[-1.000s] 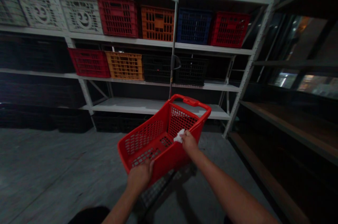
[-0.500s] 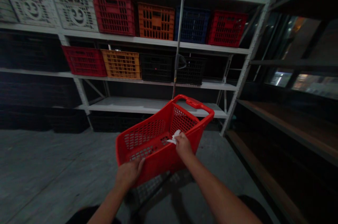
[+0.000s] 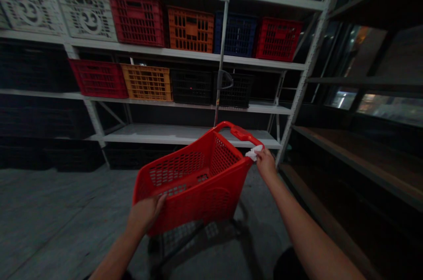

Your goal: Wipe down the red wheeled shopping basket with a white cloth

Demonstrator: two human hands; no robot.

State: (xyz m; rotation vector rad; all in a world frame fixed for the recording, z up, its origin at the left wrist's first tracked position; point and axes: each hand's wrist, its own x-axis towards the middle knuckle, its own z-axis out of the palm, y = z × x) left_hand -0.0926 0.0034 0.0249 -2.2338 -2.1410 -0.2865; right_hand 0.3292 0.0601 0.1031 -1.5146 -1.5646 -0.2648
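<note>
A red plastic shopping cart (image 3: 201,203) stands in front of me, its basket wall full of small holes. My left hand (image 3: 143,214) is closed over the near rim toward the cart's left end, thumb on the inner side. At the right end, by the corner where the rim meets the push handle, my right hand (image 3: 265,161) pinches a crumpled white cloth or tissue (image 3: 254,152) and presses it against the red plastic. A pole with a white panel (image 3: 223,51) rises behind the handle.
White metal shelving (image 3: 194,134) runs behind the cart, with red (image 3: 279,38), orange (image 3: 191,29), blue, white and black crates on it. Darker shelves (image 3: 360,148) stand close on the right. Grey concrete floor (image 3: 66,214) lies below.
My right hand has slid the white cloth along the near rim, rightward and up to the handle corner. My left hand stays on the rim, and the cart appears slightly further left in view.
</note>
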